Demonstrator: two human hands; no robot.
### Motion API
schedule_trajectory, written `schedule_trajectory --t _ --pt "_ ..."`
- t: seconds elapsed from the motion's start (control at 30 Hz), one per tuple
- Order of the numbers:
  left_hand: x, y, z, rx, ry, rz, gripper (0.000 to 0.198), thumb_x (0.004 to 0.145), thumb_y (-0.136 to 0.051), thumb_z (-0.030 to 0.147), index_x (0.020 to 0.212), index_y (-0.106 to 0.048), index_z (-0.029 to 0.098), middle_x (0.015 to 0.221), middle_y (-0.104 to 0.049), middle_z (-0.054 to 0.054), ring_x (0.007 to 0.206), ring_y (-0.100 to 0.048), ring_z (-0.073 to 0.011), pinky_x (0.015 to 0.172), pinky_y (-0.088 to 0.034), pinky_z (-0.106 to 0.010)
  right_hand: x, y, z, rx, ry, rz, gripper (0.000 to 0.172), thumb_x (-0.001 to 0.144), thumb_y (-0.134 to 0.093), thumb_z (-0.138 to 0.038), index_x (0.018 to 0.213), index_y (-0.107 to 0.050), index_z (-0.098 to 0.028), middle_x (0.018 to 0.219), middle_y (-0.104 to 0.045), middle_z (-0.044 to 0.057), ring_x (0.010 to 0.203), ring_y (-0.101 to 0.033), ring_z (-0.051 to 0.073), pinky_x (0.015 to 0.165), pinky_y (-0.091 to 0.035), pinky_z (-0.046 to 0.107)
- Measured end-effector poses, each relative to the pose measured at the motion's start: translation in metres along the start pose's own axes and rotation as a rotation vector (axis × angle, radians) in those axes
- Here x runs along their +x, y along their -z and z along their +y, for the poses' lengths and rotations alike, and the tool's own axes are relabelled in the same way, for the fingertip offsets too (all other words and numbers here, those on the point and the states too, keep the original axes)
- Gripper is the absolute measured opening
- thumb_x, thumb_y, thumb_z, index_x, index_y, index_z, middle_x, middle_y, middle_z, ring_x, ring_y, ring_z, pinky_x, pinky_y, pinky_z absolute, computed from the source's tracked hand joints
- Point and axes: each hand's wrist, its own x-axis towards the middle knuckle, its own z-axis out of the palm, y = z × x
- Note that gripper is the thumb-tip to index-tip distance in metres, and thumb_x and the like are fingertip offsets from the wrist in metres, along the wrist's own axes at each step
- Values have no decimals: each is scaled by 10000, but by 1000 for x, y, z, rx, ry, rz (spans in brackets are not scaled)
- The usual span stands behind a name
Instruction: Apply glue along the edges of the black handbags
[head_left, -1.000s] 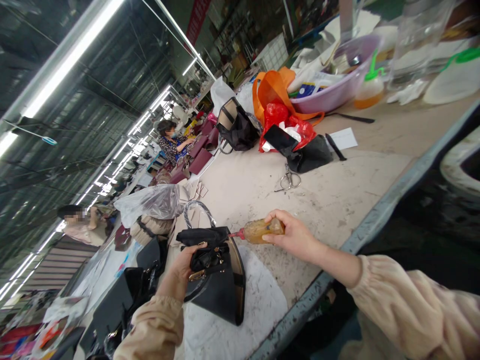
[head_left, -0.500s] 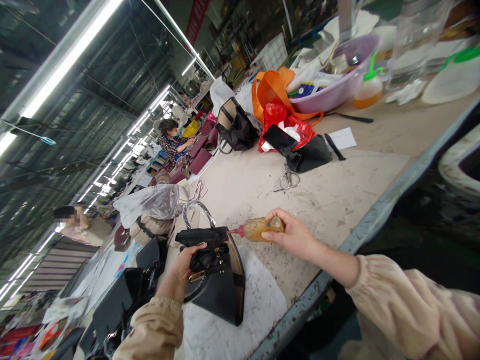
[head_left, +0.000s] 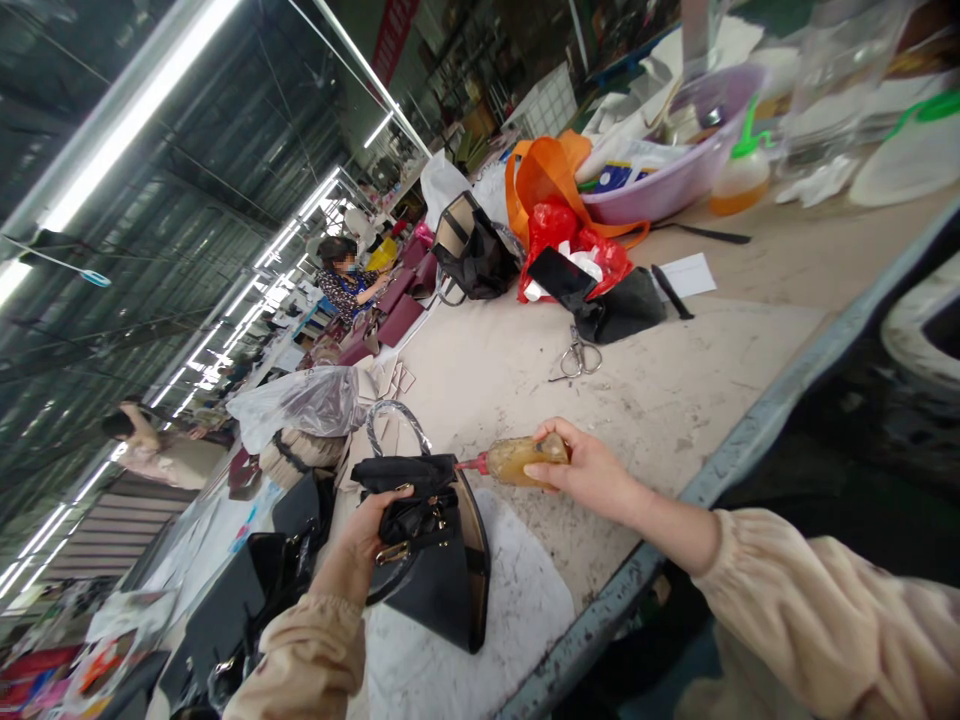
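A black handbag (head_left: pixel 431 600) with a tan side panel and gold hardware stands tilted on a white sheet (head_left: pixel 529 580). My left hand (head_left: pixel 373 522) grips its upper part near the opening, thumb on top; some of its fingers are hidden behind the bag. In my right hand (head_left: pixel 581 462) is an amber squeeze bottle (head_left: pixel 521 461), held sideways with the fingers wrapped round its base. The bottle's red nozzle (head_left: pixel 472 463) points left, its tip at the bag's upper right edge. Whether the tip touches the edge I cannot tell. A wrapped handle (head_left: pixel 397 415) rises behind the bag.
Scissors (head_left: pixel 577 357), a black pouch (head_left: pixel 630 306) and a red plastic bag (head_left: pixel 551 235) lie farther back on the worktable (head_left: pixel 480 370). A purple basin (head_left: pixel 675 190) and a green-capped bottle (head_left: pixel 741 185) stand behind. More black bags (head_left: pixel 240 590) are at left. Co-workers are in the distance.
My hands, the handbag and the bottle stay nearly in place. The person at far left has raised an arm toward the head.
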Motion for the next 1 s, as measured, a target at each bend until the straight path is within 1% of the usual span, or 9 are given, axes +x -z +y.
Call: schedule_trajectory --t 0.13,0.23,0.33,0.43,0.57,0.63,0.7,0.83,1.0 --pt "3 4 -1 -17 15 -19 197 784 -527 39 922 -666 14 745 -701 -174 592 -678 -259 534 -574 -336 -2 0 -4 -7 21 -41 358 624 -701 -316 883 -471 -222 616 -493 -76 502 -472 104 463 -404 233" --pt "6 6 -2 -11 -6 -28 155 777 -542 41 864 -667 11 734 -698 -177 519 -654 -233 483 -556 -309 -1 2 -4 -58 28 -53 334 623 -696 -310 871 -488 -224 631 -482 -69 516 -472 111 469 -409 242" --pt "4 4 -2 8 -12 -17 146 782 -532 41 838 -663 12 714 -694 -177 451 -623 -215 430 -534 -296 1 3 0 -122 95 -5 311 647 -682 -292 888 -498 -228 639 -474 -66 539 -463 111 491 -397 238" --pt "2 2 -1 1 -11 -8 185 782 -519 37 896 -662 12 721 -697 -175 458 -628 -222 412 -525 -291 2 2 3 -153 167 60 298 662 -677 -294 893 -503 -225 673 -490 -56 582 -466 118 528 -392 242" --pt "3 4 -1 -12 -16 -16 239 765 -550 43 975 -659 10 754 -703 -176 550 -666 -253 478 -561 -323 2 1 5 -186 237 97 274 675 -675 -306 884 -521 -218 747 -516 -32 665 -488 138 597 -409 263" --pt "4 6 -2 -15 -11 -22 213 768 -552 47 945 -665 13 764 -704 -179 567 -671 -251 490 -565 -319 1 1 4 -221 272 120 257 684 -675 -283 885 -529 -217 812 -531 -13 729 -506 152 652 -424 283" --pt "6 6 -2 -11 -3 -32 158 780 -542 52 867 -668 12 753 -700 -185 526 -655 -230 451 -546 -291 -1 2 4 -290 374 143 232 694 -679 -234 880 -541 -217 884 -531 9 827 -521 172 736 -433 309" --pt "8 5 -3 1 7 -32 138 799 -538 69 767 -660 14 726 -694 -188 470 -629 -207 383 -502 -256 -4 4 1 -449 644 89 223 723 -627 -94 894 -563 -221 1002 -484 48 972 -513 185 823 -436 318" --pt "10 6 -4 -18 6 -30 159 792 -547 73 870 -675 19 735 -701 -174 518 -655 -232 447 -547 -297 -7 6 2 -540 674 7 321 682 -540 11 895 -550 -229 1018 -452 42 932 -526 165 785 -455 295"
